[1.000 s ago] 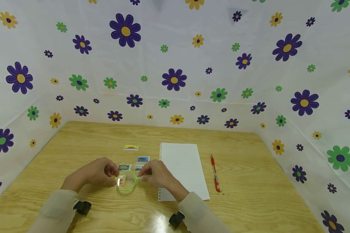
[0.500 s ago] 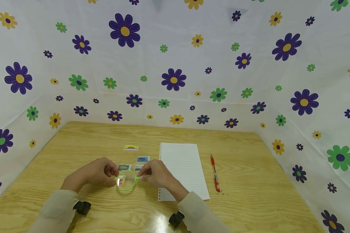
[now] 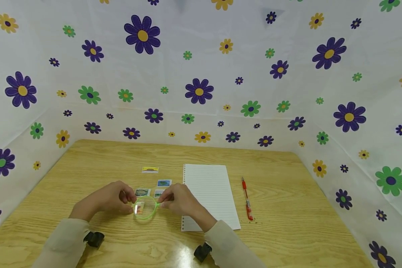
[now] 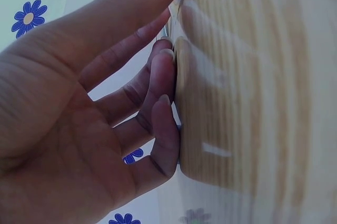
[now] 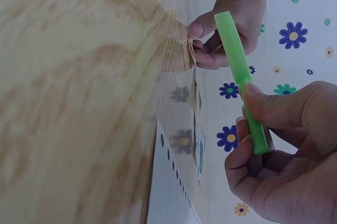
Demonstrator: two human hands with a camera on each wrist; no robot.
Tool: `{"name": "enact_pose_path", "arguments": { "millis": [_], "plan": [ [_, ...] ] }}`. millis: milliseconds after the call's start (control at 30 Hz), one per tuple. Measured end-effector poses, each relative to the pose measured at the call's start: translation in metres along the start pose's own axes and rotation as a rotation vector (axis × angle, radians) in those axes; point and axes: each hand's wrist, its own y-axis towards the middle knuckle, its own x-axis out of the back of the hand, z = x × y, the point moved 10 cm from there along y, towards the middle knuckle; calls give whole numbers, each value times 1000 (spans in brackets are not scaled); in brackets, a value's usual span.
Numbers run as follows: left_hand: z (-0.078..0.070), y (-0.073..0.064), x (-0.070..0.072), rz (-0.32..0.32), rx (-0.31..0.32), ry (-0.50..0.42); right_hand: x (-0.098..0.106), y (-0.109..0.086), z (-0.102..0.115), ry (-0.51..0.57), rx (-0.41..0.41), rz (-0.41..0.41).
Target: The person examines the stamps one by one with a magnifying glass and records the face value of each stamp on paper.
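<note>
My right hand grips the short handle of a bright green magnifying glass; in the right wrist view the thumb and curled fingers close round the green magnifying glass. Through its lens shows a small postage stamp with yellow and red in its picture. The left hand pinches this stamp by its edge between thumb and forefinger. Low over the table, the thumb of my left hand presses the thin, tilted stamp, seen nearly edge-on. The other left fingers are curled, their tips at the wood.
Beyond the lens lie several more stamps: a yellow stamp, a blue stamp, a greenish stamp and one partly behind the right fingers. A lined sheet lies under the right forearm, with a red pen beyond it.
Both hands, the magnifying glass and the stamp keep their places. Only a very slight shift of the head view shows.
</note>
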Motion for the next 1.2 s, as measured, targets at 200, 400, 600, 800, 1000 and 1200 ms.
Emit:
{"name": "enact_pose_path", "arguments": {
  "millis": [200, 400, 600, 800, 1000, 1200],
  "plan": [
    [1, 0, -3, 2, -4, 8, -1, -2, -2, 5, 14, 4],
    [5, -2, -6, -4, 23, 9, -1, -4, -5, 15, 11, 0],
    [10, -5, -12, 4, 26, 10, 0, -5, -6, 25, 11, -5],
    [5, -6, -8, -14, -10, 56, 6, -6, -9, 38, -4, -17],
    [1, -3, 0, -21, 15, 68, 17, -5, -9, 19, 8, -18],
    [1, -2, 1, -19, 27, 44, 32, -7, -12, -17, 41, -33]
  ]
}}
